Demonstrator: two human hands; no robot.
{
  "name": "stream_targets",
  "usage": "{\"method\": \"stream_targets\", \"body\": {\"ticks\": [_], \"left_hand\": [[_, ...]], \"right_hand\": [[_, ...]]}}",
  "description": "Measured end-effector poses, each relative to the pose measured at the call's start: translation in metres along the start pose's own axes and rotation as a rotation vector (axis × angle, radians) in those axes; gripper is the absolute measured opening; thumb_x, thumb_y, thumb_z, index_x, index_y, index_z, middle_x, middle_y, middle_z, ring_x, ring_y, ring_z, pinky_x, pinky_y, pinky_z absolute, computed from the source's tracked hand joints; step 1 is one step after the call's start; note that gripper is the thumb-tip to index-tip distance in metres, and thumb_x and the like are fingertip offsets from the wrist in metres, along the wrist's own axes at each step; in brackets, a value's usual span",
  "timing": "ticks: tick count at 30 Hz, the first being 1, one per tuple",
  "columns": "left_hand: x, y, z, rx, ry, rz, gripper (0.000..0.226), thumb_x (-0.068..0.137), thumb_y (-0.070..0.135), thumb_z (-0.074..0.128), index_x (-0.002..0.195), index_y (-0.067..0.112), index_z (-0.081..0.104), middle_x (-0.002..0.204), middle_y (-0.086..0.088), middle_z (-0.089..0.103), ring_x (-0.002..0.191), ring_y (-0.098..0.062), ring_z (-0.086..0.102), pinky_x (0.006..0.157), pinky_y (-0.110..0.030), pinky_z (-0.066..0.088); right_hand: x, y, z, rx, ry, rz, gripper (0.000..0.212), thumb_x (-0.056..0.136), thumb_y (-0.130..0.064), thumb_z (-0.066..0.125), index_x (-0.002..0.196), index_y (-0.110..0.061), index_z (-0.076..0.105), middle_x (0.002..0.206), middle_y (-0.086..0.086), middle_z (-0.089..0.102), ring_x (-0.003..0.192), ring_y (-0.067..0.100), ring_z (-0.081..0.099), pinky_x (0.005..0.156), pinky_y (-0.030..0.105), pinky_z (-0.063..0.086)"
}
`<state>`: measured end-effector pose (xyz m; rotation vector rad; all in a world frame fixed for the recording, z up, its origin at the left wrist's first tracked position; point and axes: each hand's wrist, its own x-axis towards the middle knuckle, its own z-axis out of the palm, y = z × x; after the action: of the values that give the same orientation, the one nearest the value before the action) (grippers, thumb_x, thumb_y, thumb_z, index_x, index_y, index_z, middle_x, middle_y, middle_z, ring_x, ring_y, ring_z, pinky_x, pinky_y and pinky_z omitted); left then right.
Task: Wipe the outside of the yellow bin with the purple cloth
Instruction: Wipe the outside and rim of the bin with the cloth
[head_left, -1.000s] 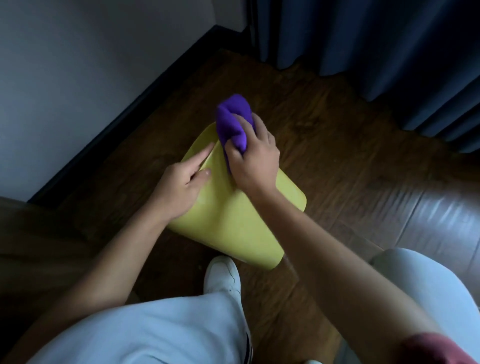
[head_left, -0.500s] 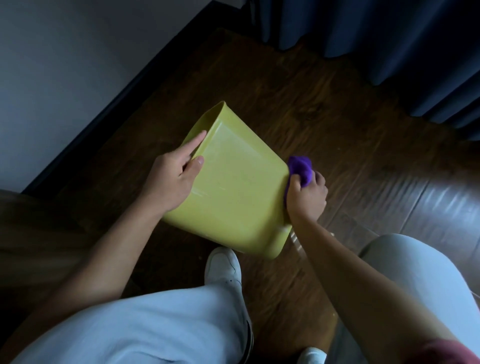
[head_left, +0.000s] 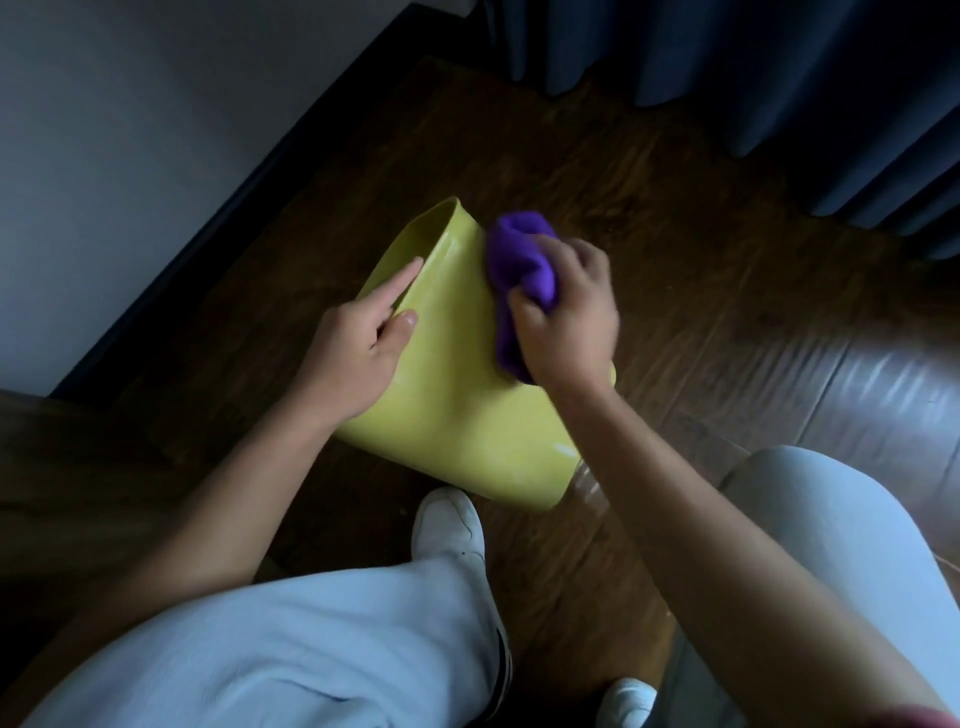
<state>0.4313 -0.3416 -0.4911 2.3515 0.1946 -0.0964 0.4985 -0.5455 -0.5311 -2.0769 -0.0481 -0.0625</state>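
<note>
The right hand (head_left: 569, 325) clutches the bunched purple cloth (head_left: 521, 270) against the tipped glossy yellow plastic bin (head_left: 467, 415) on the dark wood floor (head_left: 701, 234). At 9 o'clock, the left hand (head_left: 353, 353) pinches its rim. No writing is legible.

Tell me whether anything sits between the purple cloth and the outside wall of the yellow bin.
Nothing visible does: the right hand presses the purple cloth straight against the yellow bin. The left hand grips the rim, off to one side.

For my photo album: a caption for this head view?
Left hand steadies the tilted yellow bin while right hand rubs purple cloth on it.
</note>
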Motion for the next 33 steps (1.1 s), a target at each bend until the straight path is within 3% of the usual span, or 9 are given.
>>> {"method": "stream_targets", "body": {"ticks": [4,8,10,14,19,22,25,28,33], "left_hand": [[0.000,-0.009,-0.002,0.007,0.031,0.012,0.054,0.103,0.030,0.051,0.155,0.040,0.038,0.106,-0.017,0.075,0.086,-0.037,0.072,0.077,-0.048,0.061],[-0.007,-0.010,-0.002,0.039,0.053,-0.058,0.054,0.107,0.026,0.050,0.157,0.037,0.034,0.112,-0.014,0.074,0.074,-0.027,0.069,0.055,-0.026,0.053],[-0.006,-0.009,-0.003,0.036,0.057,-0.080,0.054,0.107,0.025,0.049,0.158,0.035,0.033,0.129,-0.010,0.069,0.082,-0.012,0.069,0.061,-0.012,0.051],[-0.007,-0.002,-0.004,0.003,0.053,-0.094,0.054,0.108,0.026,0.048,0.158,0.038,0.033,0.127,0.001,0.066,0.089,-0.025,0.072,0.077,-0.043,0.063],[-0.007,0.002,-0.003,-0.019,0.050,-0.102,0.053,0.108,0.025,0.048,0.156,0.041,0.033,0.127,0.000,0.067,0.092,-0.030,0.072,0.078,-0.047,0.063],[-0.004,0.000,-0.006,-0.022,0.036,-0.097,0.053,0.108,0.026,0.047,0.156,0.042,0.034,0.132,-0.003,0.067,0.094,-0.016,0.071,0.076,-0.031,0.061],[-0.001,-0.001,-0.009,-0.085,0.028,-0.120,0.052,0.108,0.025,0.049,0.155,0.043,0.036,0.128,-0.001,0.070,0.096,-0.016,0.072,0.080,-0.034,0.062],[-0.001,0.000,-0.006,-0.216,0.026,-0.164,0.051,0.106,0.022,0.052,0.152,0.043,0.042,0.119,0.005,0.074,0.101,-0.010,0.073,0.085,-0.031,0.060],[0.007,0.009,0.001,-0.313,0.011,-0.168,0.041,0.105,0.024,0.055,0.146,0.030,0.054,0.117,0.014,0.071,0.109,-0.002,0.068,0.095,-0.026,0.053]], "right_hand": [[-0.020,-0.030,0.038,-0.182,-0.069,-0.182,0.052,0.082,-0.029,0.067,0.134,-0.026,0.064,0.150,0.014,0.047,0.127,0.038,0.050,0.085,0.042,0.053],[-0.031,0.006,0.044,-0.241,-0.031,-0.044,0.043,0.082,-0.026,0.069,0.125,-0.025,0.067,0.147,0.013,0.051,0.122,0.039,0.052,0.074,0.043,0.054],[-0.034,0.031,0.035,-0.279,-0.037,0.055,0.039,0.084,-0.026,0.068,0.123,-0.024,0.065,0.148,0.011,0.048,0.123,0.037,0.050,0.077,0.043,0.053],[-0.036,0.081,0.011,-0.362,-0.029,0.298,0.033,0.090,-0.029,0.061,0.122,-0.023,0.055,0.149,0.009,0.044,0.127,0.036,0.046,0.084,0.047,0.052],[-0.030,0.110,-0.002,-0.389,-0.041,0.488,0.037,0.093,-0.026,0.055,0.129,-0.025,0.050,0.145,0.013,0.045,0.125,0.039,0.050,0.087,0.052,0.052],[-0.031,0.121,-0.012,-0.309,-0.050,0.631,0.043,0.094,-0.023,0.052,0.136,-0.030,0.047,0.138,0.013,0.050,0.119,0.039,0.056,0.091,0.055,0.053],[-0.035,0.121,-0.023,-0.145,0.033,0.745,0.047,0.094,-0.022,0.054,0.140,-0.032,0.050,0.140,0.010,0.051,0.121,0.034,0.058,0.100,0.054,0.051],[-0.029,0.086,-0.032,-0.047,0.142,0.494,0.043,0.090,-0.018,0.061,0.133,-0.027,0.060,0.145,0.005,0.050,0.124,0.030,0.055,0.101,0.044,0.044],[-0.023,-0.020,-0.022,-0.013,-0.047,-0.027,0.046,0.082,-0.030,0.063,0.128,-0.031,0.065,0.143,0.004,0.053,0.124,0.028,0.055,0.095,0.040,0.048]]}}
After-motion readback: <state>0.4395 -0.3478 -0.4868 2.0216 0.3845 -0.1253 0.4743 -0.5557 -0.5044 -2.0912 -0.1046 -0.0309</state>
